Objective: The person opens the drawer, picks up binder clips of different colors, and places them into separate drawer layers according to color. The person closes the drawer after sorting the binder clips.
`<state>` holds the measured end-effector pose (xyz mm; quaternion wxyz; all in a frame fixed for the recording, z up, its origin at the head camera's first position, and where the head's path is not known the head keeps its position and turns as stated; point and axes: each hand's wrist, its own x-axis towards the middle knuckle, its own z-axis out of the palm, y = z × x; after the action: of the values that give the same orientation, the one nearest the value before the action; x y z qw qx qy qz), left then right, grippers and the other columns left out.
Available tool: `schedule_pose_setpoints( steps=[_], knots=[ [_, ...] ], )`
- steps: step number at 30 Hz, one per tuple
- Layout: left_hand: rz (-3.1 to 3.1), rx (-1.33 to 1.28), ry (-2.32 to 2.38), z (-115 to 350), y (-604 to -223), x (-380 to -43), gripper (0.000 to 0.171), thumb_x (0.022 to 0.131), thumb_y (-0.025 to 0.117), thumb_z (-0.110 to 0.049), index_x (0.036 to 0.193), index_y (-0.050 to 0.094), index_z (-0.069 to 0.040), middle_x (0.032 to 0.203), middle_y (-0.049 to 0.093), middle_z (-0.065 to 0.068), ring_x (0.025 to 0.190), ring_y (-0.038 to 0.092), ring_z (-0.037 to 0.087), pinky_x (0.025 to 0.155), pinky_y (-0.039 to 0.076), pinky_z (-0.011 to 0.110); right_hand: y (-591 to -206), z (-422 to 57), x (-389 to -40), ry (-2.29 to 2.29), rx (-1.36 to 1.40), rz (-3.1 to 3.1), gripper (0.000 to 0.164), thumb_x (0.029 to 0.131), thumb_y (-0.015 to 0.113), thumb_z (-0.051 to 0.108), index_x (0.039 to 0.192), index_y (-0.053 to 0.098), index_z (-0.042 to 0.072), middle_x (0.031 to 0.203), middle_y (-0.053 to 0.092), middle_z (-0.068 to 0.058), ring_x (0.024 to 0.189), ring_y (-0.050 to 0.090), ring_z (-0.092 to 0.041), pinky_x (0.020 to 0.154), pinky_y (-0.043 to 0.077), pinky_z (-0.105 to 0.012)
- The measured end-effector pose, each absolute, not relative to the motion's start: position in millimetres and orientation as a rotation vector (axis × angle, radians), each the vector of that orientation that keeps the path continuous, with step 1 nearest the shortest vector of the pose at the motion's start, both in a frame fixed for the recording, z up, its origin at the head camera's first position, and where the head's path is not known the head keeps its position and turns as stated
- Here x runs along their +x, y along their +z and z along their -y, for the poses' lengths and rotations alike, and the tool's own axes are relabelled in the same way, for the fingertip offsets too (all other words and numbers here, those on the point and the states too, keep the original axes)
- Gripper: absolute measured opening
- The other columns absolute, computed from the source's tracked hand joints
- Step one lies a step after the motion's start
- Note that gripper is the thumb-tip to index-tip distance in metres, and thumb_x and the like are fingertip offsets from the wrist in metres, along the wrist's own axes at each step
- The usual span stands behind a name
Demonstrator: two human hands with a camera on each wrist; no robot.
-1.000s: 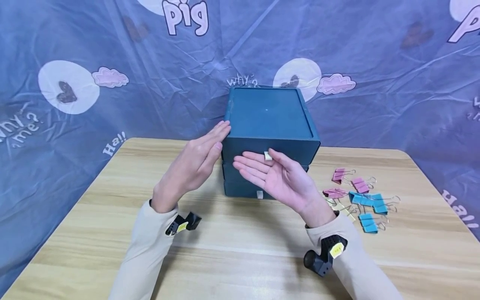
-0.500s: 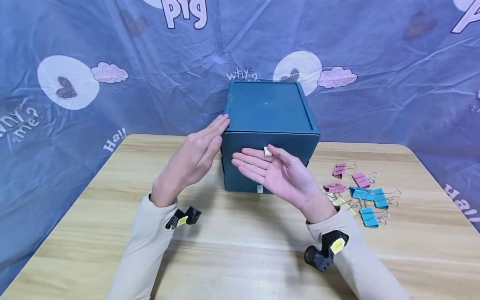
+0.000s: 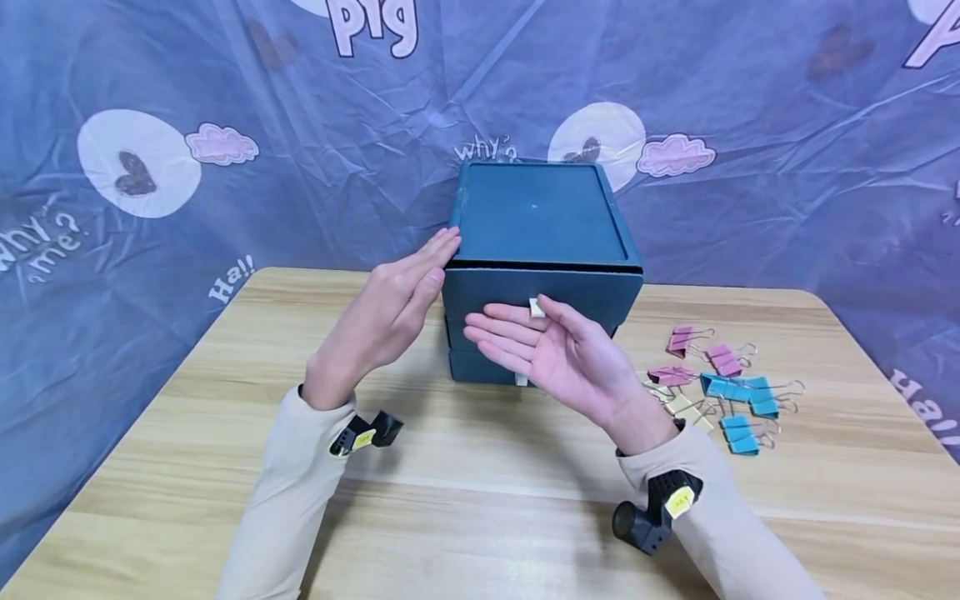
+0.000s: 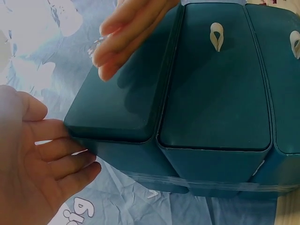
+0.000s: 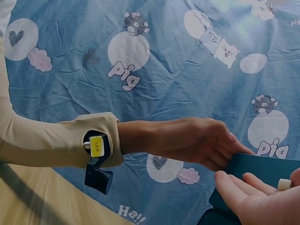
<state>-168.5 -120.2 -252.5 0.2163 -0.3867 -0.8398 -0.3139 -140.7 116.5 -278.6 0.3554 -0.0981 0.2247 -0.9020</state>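
A dark teal stacked drawer box (image 3: 536, 212) stands at the back middle of the table. My left hand (image 3: 378, 321) lies with straight fingers against its left side, near the top front corner. In front of the top drawer, my right hand (image 3: 566, 358) has its palm up and pinches a small white pull tab (image 3: 536, 308) between thumb and index finger. A thin dark gap shows along that drawer's upper edge. The left wrist view shows the white loop tab (image 4: 216, 36) of the middle drawer hanging untouched.
To the right of the box lie several binder clips: pink clips (image 3: 723, 360), blue clips (image 3: 738, 435) and pale yellow ones (image 3: 686, 408), some touching. A blue printed cloth (image 3: 337, 167) hangs behind the wooden table (image 3: 465, 500).
A dark gap has appeared between the box's top and the top drawer's front, which has come slightly toward me with my right hand. My left hand stays against the side.
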Motion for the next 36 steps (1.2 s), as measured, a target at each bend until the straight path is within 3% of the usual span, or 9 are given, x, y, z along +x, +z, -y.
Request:
schedule_pose_setpoints(
  steps=[18,30,36],
  knots=[
    [2.396,-1.124,-0.863,129,-253,-166,0.052,0.107,0.018,-0.027,0.147,0.034,0.002,0.153,0.033,0.013,0.143,0.025,0.017,0.116,0.022,0.033,-276,-115,-128,-2.292,-0.254,-0.664,0.060,0.107,0.029,0.029,0.149,0.013,-0.011,0.152,0.021,-0.033,0.140,0.025,-0.043,0.115,0.025,-0.043],
    [2.572,-1.177,-0.986,132,-250,-166,0.058,0.106,0.014,-0.039,0.155,0.009,-0.008,0.162,0.004,0.001,0.147,0.001,0.015,0.119,0.007,0.032,-277,-118,-117,-2.273,-0.286,-0.692,0.061,0.108,0.028,0.029,0.149,0.011,-0.012,0.151,0.022,-0.033,0.139,0.028,-0.043,0.114,0.026,-0.043],
    [2.580,-1.195,-1.069,135,-250,-167,0.058,0.106,0.014,-0.039,0.155,0.005,-0.008,0.162,0.002,0.002,0.147,-0.001,0.015,0.119,0.006,0.032,-277,-119,-111,-2.259,-0.320,-0.686,0.061,0.108,0.026,0.028,0.148,0.009,-0.013,0.147,0.033,-0.032,0.136,0.034,-0.042,0.114,0.027,-0.044]
  ],
)
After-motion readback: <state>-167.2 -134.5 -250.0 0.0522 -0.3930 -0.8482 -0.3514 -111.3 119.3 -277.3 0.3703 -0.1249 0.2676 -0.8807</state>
